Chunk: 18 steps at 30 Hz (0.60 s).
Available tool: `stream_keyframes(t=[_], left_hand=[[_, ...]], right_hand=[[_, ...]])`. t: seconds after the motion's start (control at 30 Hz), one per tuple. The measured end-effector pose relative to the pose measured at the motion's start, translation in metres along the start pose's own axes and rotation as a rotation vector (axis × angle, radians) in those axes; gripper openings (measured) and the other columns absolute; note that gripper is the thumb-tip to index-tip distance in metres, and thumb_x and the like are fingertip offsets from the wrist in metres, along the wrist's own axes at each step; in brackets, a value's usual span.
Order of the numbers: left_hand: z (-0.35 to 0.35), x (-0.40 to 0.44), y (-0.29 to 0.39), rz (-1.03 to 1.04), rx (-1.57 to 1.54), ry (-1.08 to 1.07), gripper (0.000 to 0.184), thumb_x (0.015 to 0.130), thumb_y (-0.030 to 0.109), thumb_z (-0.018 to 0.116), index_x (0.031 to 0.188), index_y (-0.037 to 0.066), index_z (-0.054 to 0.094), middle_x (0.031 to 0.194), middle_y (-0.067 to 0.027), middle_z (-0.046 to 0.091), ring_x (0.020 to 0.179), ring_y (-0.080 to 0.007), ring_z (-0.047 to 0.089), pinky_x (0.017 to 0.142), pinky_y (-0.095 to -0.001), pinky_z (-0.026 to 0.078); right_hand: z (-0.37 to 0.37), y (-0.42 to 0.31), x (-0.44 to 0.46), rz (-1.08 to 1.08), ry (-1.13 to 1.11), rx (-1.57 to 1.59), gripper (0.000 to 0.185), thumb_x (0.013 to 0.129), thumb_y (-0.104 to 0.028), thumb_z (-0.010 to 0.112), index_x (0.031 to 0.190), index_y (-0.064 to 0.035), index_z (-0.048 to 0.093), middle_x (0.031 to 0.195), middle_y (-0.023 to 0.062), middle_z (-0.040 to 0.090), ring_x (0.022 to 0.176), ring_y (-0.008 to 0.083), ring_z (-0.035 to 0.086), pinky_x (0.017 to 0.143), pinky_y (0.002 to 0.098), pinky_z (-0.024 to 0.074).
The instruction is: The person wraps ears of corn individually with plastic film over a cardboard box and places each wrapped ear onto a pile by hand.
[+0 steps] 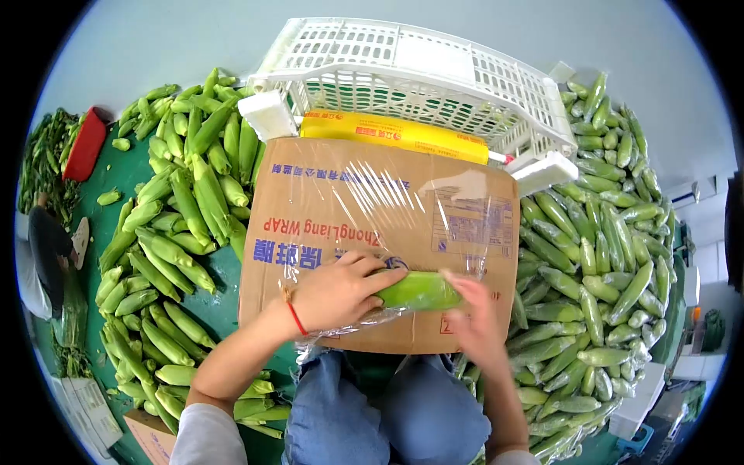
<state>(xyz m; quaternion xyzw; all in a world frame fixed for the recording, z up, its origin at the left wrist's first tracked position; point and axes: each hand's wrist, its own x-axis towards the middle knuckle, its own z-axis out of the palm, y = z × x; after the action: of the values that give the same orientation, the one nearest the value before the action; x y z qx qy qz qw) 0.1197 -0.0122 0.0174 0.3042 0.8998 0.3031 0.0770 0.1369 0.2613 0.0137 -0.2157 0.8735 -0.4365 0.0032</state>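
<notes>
An ear of corn (pixel 422 291) in its green husk lies across the cardboard box in front of me, with clear plastic film around it. My left hand (pixel 339 290), with a red string on its wrist, is closed over the corn's left end. At the other end, my right hand (pixel 474 319) is by the tip and the film, its fingers smeared by motion. A sheet of clear film (pixel 380 190) stretches over the box (pixel 267 225) from the yellow roll (pixel 395 136) at its far edge.
A white plastic crate (pixel 418 58) stands behind the roll. Unwrapped corn (pixel 174 263) is heaped on the left of the green surface (pixel 97 256), and film-wrapped ears (pixel 593 256) pile up on the right. A red container (pixel 84 147) sits at far left. Another person's shoe (pixel 80 242) shows there.
</notes>
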Motion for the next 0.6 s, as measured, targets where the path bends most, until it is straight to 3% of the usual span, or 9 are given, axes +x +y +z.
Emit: stream_keyframes(t=[0.1, 0.13, 0.17, 0.27, 0.33, 0.4, 0.47, 0.53, 0.6], left_hand=[[0.022, -0.037, 0.022, -0.138, 0.29, 0.422, 0.053, 0.08, 0.023, 0.07, 0.131, 0.014, 0.055, 0.126, -0.0144, 0.055, 0.114, -0.0319, 0.055, 0.087, -0.0403, 0.051], [0.03, -0.055, 0.027, -0.175, 0.396, 0.55, 0.052, 0.082, 0.024, 0.069, 0.13, 0.015, 0.055, 0.125, -0.0145, 0.054, 0.112, -0.0313, 0.056, 0.083, -0.0392, 0.052], [0.048, -0.072, 0.027, -0.281, 0.414, 0.481, 0.039, 0.082, 0.02, 0.07, 0.119, 0.01, 0.062, 0.119, -0.0171, 0.057, 0.109, -0.0296, 0.057, 0.08, -0.0392, 0.051], [0.055, -0.111, -0.014, -0.509, -0.015, 0.51, 0.021, 0.081, 0.014, 0.071, 0.1, 0.005, 0.067, 0.099, -0.0161, 0.063, 0.094, -0.0305, 0.061, 0.075, -0.0413, 0.05], [-0.008, -0.056, -0.024, -0.459, -0.069, 0.745, 0.006, 0.08, 0.006, 0.071, 0.083, 0.003, 0.066, 0.078, -0.0135, 0.062, 0.075, -0.0324, 0.063, 0.068, -0.0421, 0.05], [-0.041, 0.009, -0.036, -0.12, 0.155, 0.788, 0.005, 0.082, 0.009, 0.067, 0.083, 0.005, 0.067, 0.072, -0.0138, 0.063, 0.067, -0.0346, 0.063, 0.063, -0.0436, 0.05], [-0.03, 0.055, -0.061, -0.245, 0.011, 0.191, 0.011, 0.084, 0.014, 0.062, 0.082, 0.006, 0.069, 0.076, -0.0164, 0.066, 0.072, -0.0351, 0.065, 0.064, -0.045, 0.051], [-0.008, 0.076, -0.048, -0.159, 0.242, -0.021, 0.015, 0.084, 0.02, 0.06, 0.081, 0.007, 0.067, 0.07, -0.017, 0.064, 0.068, -0.0369, 0.064, 0.061, -0.0464, 0.05], [-0.008, 0.06, -0.009, -0.21, 0.208, -0.04, 0.021, 0.086, 0.022, 0.059, 0.095, 0.003, 0.063, 0.071, -0.0202, 0.065, 0.066, -0.0381, 0.065, 0.061, -0.0479, 0.052]], right_hand=[[0.027, 0.014, 0.039, -0.184, 0.067, -0.509, 0.043, 0.084, -0.037, 0.068, 0.113, -0.0055, 0.058, 0.117, 0.0121, 0.06, 0.102, 0.0288, 0.059, 0.086, 0.0406, 0.0444], [0.029, 0.02, 0.047, -0.19, 0.075, -0.515, 0.044, 0.083, -0.038, 0.068, 0.112, -0.0061, 0.059, 0.115, 0.0117, 0.06, 0.1, 0.0294, 0.058, 0.084, 0.0404, 0.0447], [0.03, 0.025, 0.05, -0.184, 0.082, -0.519, 0.044, 0.082, -0.039, 0.068, 0.11, -0.0067, 0.06, 0.112, 0.0113, 0.061, 0.098, 0.0299, 0.058, 0.082, 0.0402, 0.0451], [0.035, 0.023, 0.058, -0.192, 0.12, -0.495, 0.034, 0.081, -0.037, 0.069, 0.099, -0.0083, 0.064, 0.098, 0.0075, 0.061, 0.09, 0.028, 0.058, 0.074, 0.0399, 0.0468], [0.034, 0.02, 0.062, -0.24, 0.171, -0.494, 0.03, 0.081, -0.035, 0.07, 0.094, -0.0083, 0.065, 0.093, 0.0068, 0.061, 0.088, 0.027, 0.058, 0.072, 0.0396, 0.0475], [0.034, 0.023, 0.067, -0.257, 0.186, -0.469, 0.027, 0.081, -0.033, 0.071, 0.09, -0.0081, 0.066, 0.091, 0.0057, 0.06, 0.083, 0.0267, 0.057, 0.069, 0.0383, 0.0483], [0.036, 0.027, 0.073, -0.267, 0.181, -0.476, 0.026, 0.083, -0.033, 0.069, 0.087, -0.0075, 0.065, 0.087, 0.0062, 0.06, 0.078, 0.0276, 0.059, 0.065, 0.0378, 0.0496], [0.035, 0.029, 0.08, -0.267, 0.147, -0.524, 0.028, 0.088, -0.034, 0.064, 0.085, -0.0066, 0.064, 0.083, 0.0083, 0.062, 0.072, 0.0297, 0.062, 0.059, 0.038, 0.0514], [0.025, 0.017, 0.078, -0.016, -0.085, -0.535, 0.032, 0.093, -0.036, 0.057, 0.082, -0.0054, 0.061, 0.078, 0.0128, 0.063, 0.068, 0.0334, 0.063, 0.059, 0.0426, 0.0513]])
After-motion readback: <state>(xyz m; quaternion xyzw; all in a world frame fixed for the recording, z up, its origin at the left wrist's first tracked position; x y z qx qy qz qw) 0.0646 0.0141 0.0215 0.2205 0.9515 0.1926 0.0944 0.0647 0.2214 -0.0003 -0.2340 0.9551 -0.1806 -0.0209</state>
